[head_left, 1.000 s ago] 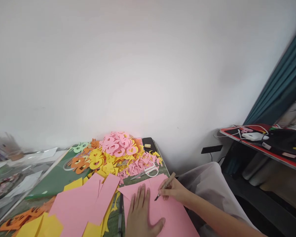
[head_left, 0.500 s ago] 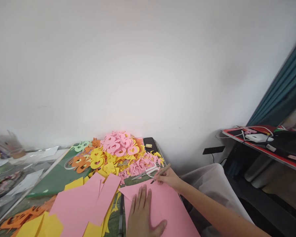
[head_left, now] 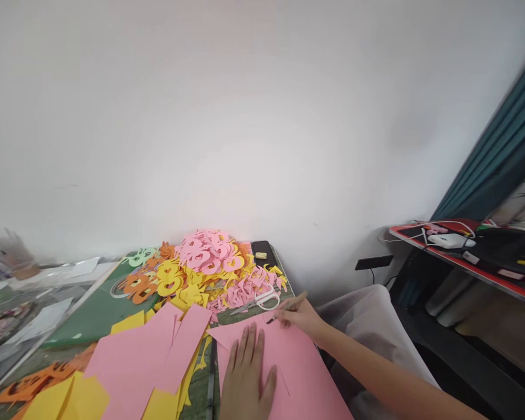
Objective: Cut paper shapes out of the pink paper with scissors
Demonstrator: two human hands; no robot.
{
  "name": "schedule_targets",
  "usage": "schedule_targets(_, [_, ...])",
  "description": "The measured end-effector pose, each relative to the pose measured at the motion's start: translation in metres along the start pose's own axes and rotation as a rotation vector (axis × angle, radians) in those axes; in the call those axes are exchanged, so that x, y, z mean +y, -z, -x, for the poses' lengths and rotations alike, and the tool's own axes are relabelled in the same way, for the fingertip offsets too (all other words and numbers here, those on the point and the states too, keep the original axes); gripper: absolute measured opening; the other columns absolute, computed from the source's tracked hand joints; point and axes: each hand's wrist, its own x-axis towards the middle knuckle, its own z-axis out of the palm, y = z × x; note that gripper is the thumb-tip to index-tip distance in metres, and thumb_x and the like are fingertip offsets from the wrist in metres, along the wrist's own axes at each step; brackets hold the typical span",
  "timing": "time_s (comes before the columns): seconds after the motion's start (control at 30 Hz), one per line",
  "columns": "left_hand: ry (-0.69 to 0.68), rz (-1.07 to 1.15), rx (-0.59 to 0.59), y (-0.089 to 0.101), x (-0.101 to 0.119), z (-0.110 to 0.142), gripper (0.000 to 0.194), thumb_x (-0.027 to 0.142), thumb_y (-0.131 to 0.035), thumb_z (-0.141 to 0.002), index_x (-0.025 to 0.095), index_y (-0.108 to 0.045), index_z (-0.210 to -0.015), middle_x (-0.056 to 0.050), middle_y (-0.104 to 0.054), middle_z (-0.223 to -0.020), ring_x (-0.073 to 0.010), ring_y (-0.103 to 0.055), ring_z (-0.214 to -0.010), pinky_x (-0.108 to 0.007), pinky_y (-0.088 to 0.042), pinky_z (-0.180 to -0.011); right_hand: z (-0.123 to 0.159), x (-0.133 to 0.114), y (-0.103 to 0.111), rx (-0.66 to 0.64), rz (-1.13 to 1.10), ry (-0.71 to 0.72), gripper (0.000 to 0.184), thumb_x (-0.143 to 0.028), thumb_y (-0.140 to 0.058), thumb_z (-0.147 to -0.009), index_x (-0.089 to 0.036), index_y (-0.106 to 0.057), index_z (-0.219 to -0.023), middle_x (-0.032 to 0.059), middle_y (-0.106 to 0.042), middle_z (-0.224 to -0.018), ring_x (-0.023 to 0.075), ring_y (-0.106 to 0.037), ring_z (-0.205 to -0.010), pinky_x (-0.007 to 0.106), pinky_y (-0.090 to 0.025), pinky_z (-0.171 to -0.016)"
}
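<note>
My left hand (head_left: 247, 373) lies flat with fingers stretched out on a pink paper sheet (head_left: 308, 382). A thin line shows on the sheet near its thumb. In a closed grip, my right hand (head_left: 300, 321) holds a pen-shaped tan tool (head_left: 296, 300). Its dark tip meets the sheet near the far edge; whether it is a pencil or a craft knife I cannot tell. Scissors with white handles (head_left: 266, 298) lie just beyond the sheet. More pink paper (head_left: 131, 364) and yellow paper (head_left: 85, 399) are spread to the left of my left hand.
Pink cut-outs (head_left: 212, 252), yellow cut-outs (head_left: 170, 279) and orange cut-outs (head_left: 139, 287) are heaped by the wall, with pink scraps (head_left: 249, 287) beside them. A black phone (head_left: 261, 249) carries a small pale block. A red-edged table (head_left: 459, 252) stands at right.
My left thumb has drawn in closer to the fingers, uncovering the line on the sheet. The right hand's tool is tilted lower. The whole view has shifted slightly.
</note>
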Motion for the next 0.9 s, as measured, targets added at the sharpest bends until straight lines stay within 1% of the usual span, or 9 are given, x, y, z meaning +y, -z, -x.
schedule_targets(0.07, [0.005, -0.005, -0.001, 0.001, 0.000, 0.000, 0.049, 0.028, -0.029, -0.083, 0.021, -0.022, -0.131, -0.003, -0.023, -0.138, -0.0194, -0.020, -0.126, -0.040, -0.026, -0.100, 0.017, 0.001, 0.005, -0.033, 0.005, -0.031, 0.030, -0.040, -0.072, -0.051, -0.013, -0.060, -0.058, -0.0017, -0.056, -0.043, 0.0110, -0.052, -0.038, 0.024, -0.042, -0.041])
schedule_targets(0.1, [0.005, -0.007, 0.001, 0.001, 0.001, 0.000, 0.049, 0.026, -0.029, -0.083, 0.021, -0.022, -0.131, -0.003, -0.022, -0.138, -0.0194, -0.020, -0.126, -0.039, -0.026, -0.100, 0.027, 0.003, 0.007, -0.050, 0.005, -0.048, 0.030, -0.038, -0.072, -0.051, -0.012, -0.059, -0.056, -0.0013, -0.056, -0.041, 0.0109, -0.051, -0.036, 0.024, -0.041, -0.039])
schedule_targets(0.17, [0.008, -0.014, 0.003, 0.001, 0.001, 0.000, 0.048, 0.027, -0.028, -0.083, 0.020, -0.023, -0.131, -0.003, -0.022, -0.138, -0.0197, -0.020, -0.126, -0.039, -0.026, -0.100, 0.044, 0.006, 0.011, -0.097, -0.003, -0.085, 0.028, -0.035, -0.073, -0.051, -0.012, -0.059, -0.056, -0.0003, -0.057, -0.042, 0.0118, -0.052, -0.035, 0.023, -0.041, -0.038])
schedule_targets(0.23, [0.011, -0.020, 0.003, 0.002, 0.002, 0.000, 0.048, 0.028, -0.028, -0.084, 0.020, -0.023, -0.131, -0.004, -0.022, -0.138, -0.0199, -0.020, -0.126, -0.040, -0.025, -0.100, 0.057, 0.009, 0.013, -0.175, -0.025, -0.130, 0.025, -0.031, -0.073, -0.053, -0.011, -0.059, -0.058, 0.0004, -0.059, -0.044, 0.0122, -0.054, -0.037, 0.022, -0.042, -0.038])
schedule_targets(0.33, [0.006, -0.020, 0.005, 0.003, 0.002, 0.000, 0.049, 0.030, -0.028, -0.084, 0.019, -0.023, -0.131, -0.004, -0.023, -0.138, -0.0200, -0.019, -0.126, -0.040, -0.026, -0.100, 0.065, 0.010, 0.012, -0.236, -0.035, -0.142, 0.022, -0.027, -0.073, -0.053, -0.011, -0.061, -0.062, -0.0004, -0.059, -0.045, 0.0115, -0.055, -0.039, 0.021, -0.043, -0.040])
schedule_targets(0.53, [0.004, 0.011, -0.046, 0.008, 0.002, 0.000, 0.050, 0.033, -0.029, -0.084, 0.021, -0.020, -0.132, -0.003, -0.023, -0.138, -0.0199, -0.017, -0.127, -0.041, -0.025, -0.100, 0.062, 0.010, 0.010, -0.217, -0.061, -0.106, 0.025, -0.029, -0.073, -0.053, -0.010, -0.060, -0.063, -0.0012, -0.058, -0.045, 0.0100, -0.053, -0.039, 0.021, -0.042, -0.041])
schedule_targets(0.7, [0.017, 0.053, -0.069, 0.009, 0.001, -0.001, 0.050, 0.036, -0.030, -0.083, 0.022, -0.023, -0.131, -0.003, -0.021, -0.139, -0.0207, -0.016, -0.127, -0.042, -0.024, -0.101, 0.063, 0.008, 0.007, -0.168, -0.064, -0.084, 0.031, -0.034, -0.074, -0.051, -0.011, -0.060, -0.065, -0.0020, -0.057, -0.046, 0.0099, -0.052, -0.040, 0.024, -0.043, -0.044])
schedule_targets(0.9, [0.014, 0.114, -0.062, 0.008, -0.001, -0.001, 0.049, 0.037, -0.032, -0.083, 0.022, -0.026, -0.130, -0.003, -0.019, -0.140, -0.0192, -0.013, -0.128, -0.042, -0.022, -0.102, 0.054, 0.012, 0.003, -0.050, -0.075, -0.030, 0.029, -0.036, -0.072, -0.054, -0.013, -0.060, -0.066, -0.0022, -0.056, -0.049, 0.0106, -0.053, -0.044, 0.024, -0.044, -0.046])
